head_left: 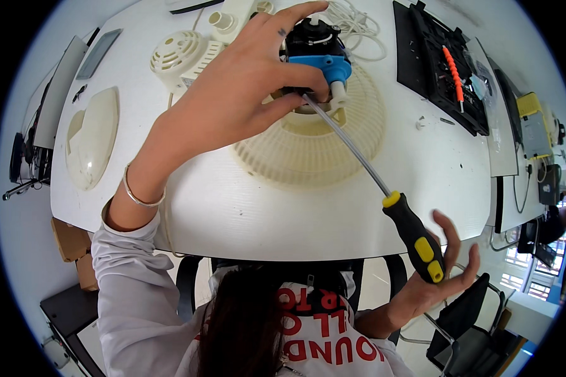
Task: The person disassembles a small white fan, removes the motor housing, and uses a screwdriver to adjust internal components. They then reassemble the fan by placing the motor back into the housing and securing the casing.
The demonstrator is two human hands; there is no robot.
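Observation:
My left hand (pixel 245 81) grips a fan motor (pixel 317 47), black on top with a blue housing, and holds it against the centre of a cream round fan grille (pixel 308 151) lying on the white table (pixel 233 213). My right hand (pixel 437 276) holds the black and yellow handle of a long screwdriver (pixel 415 235) below the table's near edge. Its metal shaft runs up and left, and the tip meets the motor just under my left thumb.
A cream fan housing (pixel 176 53) and a cream oval cover (pixel 94 141) lie at the left of the table. A coiled white cable (pixel 358 28) sits beyond the motor. A black tray (pixel 440 69) with an orange-handled tool is at the right. Chairs stand below the table.

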